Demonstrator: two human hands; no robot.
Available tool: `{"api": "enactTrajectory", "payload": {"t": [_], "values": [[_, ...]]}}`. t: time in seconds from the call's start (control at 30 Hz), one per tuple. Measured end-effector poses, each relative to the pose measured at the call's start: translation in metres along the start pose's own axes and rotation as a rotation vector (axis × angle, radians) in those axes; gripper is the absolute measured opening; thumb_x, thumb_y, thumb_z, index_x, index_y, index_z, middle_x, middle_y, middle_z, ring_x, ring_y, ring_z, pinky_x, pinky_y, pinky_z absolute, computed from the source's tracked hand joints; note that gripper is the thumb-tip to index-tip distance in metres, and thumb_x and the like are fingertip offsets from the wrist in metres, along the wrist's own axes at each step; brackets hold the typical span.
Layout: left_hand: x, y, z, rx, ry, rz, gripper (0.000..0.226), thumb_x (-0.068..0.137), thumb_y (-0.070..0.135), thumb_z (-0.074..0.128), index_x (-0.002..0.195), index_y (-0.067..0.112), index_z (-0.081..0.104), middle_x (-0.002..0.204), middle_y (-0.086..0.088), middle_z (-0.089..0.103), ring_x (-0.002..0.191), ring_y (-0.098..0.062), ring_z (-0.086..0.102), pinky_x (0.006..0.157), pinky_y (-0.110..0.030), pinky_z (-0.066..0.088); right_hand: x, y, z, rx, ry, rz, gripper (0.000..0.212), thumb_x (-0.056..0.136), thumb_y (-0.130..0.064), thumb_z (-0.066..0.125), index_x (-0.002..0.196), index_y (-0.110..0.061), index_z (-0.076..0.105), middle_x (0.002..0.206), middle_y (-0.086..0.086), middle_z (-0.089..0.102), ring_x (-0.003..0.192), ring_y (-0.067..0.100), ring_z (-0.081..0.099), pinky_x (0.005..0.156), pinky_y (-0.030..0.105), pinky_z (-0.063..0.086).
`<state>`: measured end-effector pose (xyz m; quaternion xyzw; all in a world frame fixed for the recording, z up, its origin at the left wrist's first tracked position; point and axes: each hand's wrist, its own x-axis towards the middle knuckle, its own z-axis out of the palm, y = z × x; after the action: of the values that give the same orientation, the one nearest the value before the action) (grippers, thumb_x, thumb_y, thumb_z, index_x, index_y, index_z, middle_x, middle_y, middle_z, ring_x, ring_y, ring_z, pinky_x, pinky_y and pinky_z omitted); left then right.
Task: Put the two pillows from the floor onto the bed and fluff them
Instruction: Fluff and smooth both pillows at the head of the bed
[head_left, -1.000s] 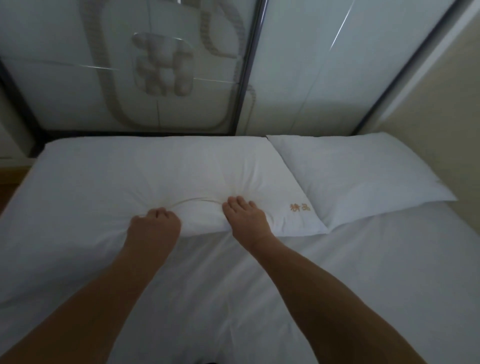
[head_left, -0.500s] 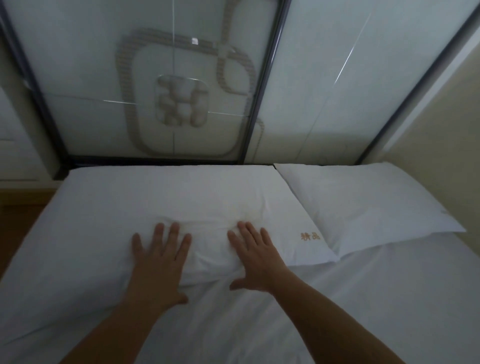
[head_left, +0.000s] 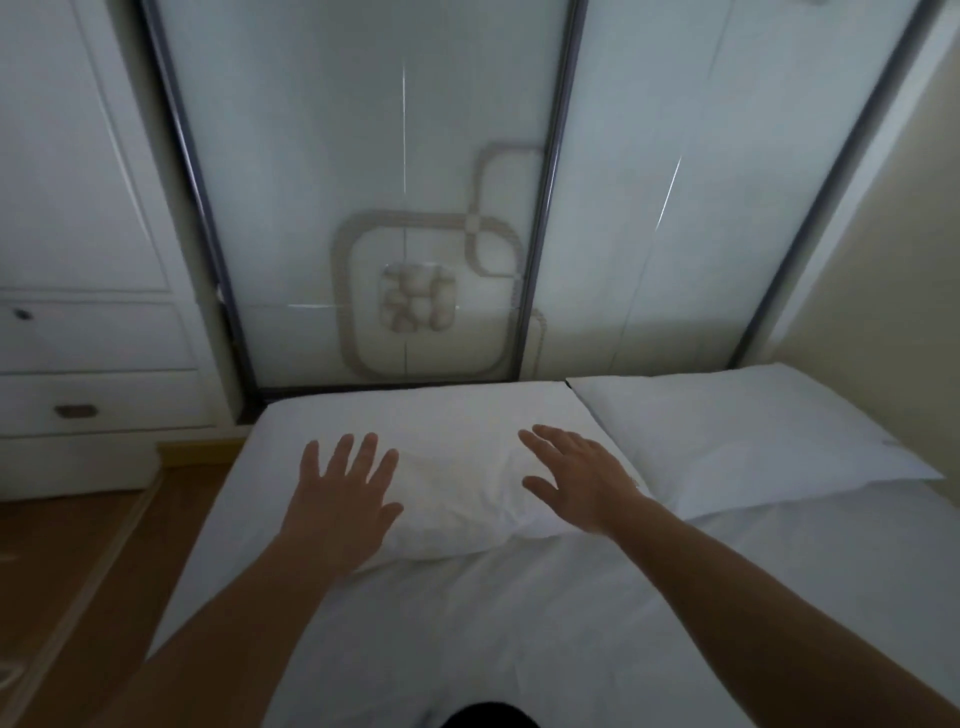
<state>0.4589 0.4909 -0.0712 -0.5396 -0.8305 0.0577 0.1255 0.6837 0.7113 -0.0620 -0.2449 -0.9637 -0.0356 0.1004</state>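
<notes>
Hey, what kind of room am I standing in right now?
Most likely a bedroom. There is a bed made up with a white sheet, two white pillows side by side at its head, and frosted sliding wardrobe doors behind it, with a white drawer unit alongside.

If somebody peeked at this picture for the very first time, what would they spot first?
Probably the two open hands in the middle: the left hand and right hand, fingers spread over the left pillow on the white bed. Next, the right pillow beside it, and the frosted sliding door with a looping square pattern behind the bed.
</notes>
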Motion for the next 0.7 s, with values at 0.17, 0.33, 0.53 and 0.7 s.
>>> {"api": "enactTrajectory", "payload": {"t": [0.17,0.33,0.53,0.7], "values": [[-0.014,-0.014,0.019,-0.099,-0.097,-0.112,0.065,0.091,0.060,0.008,0.148,0.030,-0.003,0.160,-0.003,-0.006,0.145,-0.028,-0.004,0.113,-0.057,-0.002,0.001,0.003,0.018,0.058,-0.127,0.267,0.059,0.096,-0.052,0.031,0.149,-0.029,0.014,0.158,-0.001,0.017,0.142,0.023,0.022,0.112,0.043,0.023],[0.017,0.003,0.056,-0.191,-0.163,-0.145,0.064,0.094,0.057,0.012,0.148,0.029,-0.006,0.159,-0.006,-0.011,0.145,-0.030,-0.009,0.113,-0.058,-0.003,0.020,-0.024,0.079,0.056,-0.225,0.260,0.062,0.098,-0.049,0.026,0.149,-0.029,-0.001,0.160,0.001,0.000,0.145,0.024,0.004,0.115,0.044,0.011],[0.113,0.037,0.102,-0.211,0.011,-0.121,0.064,0.089,0.056,-0.002,0.146,0.030,-0.010,0.158,-0.011,-0.007,0.144,-0.036,-0.004,0.110,-0.067,0.002,0.110,-0.043,0.139,0.083,-0.126,0.169,0.063,0.096,-0.056,0.017,0.148,-0.030,-0.007,0.158,-0.002,-0.012,0.144,0.021,-0.014,0.114,0.045,-0.005],[0.132,0.028,0.160,-0.208,-0.027,-0.059,0.086,0.077,0.079,0.016,0.148,0.030,0.015,0.158,-0.008,0.006,0.144,-0.036,0.006,0.104,-0.075,0.005,0.116,0.033,0.180,-0.046,-0.168,0.281,0.073,0.085,-0.070,-0.002,0.147,-0.032,-0.011,0.155,-0.007,-0.017,0.143,0.017,-0.017,0.115,0.046,-0.006]]}}
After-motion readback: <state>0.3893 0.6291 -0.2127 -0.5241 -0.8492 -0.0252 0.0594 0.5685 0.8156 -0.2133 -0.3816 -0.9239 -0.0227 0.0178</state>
